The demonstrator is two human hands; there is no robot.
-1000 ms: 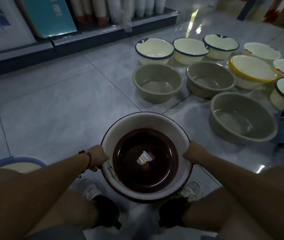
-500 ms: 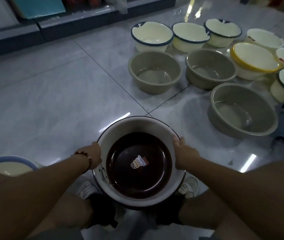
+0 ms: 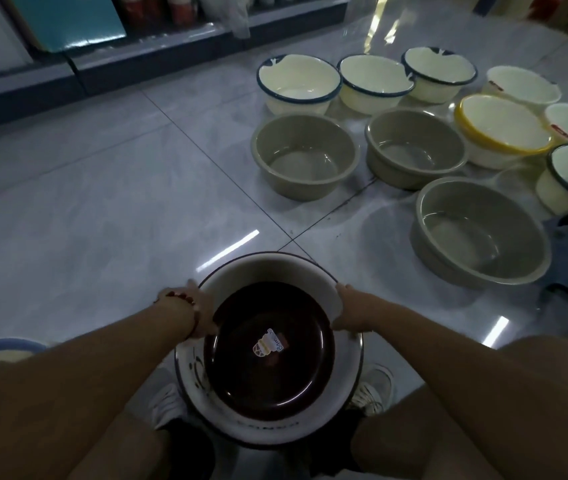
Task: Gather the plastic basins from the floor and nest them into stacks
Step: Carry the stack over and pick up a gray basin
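Left hand and right hand grip round glossy white basin.

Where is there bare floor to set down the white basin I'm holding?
The widest bare tiles lie ahead and to the left, bordered by the shelf base and the nearest grey basin. The right side is crowded: three grey basins, cream ones behind, rims nearly touching. Both hands, left hand and right hand, grip the white basin.
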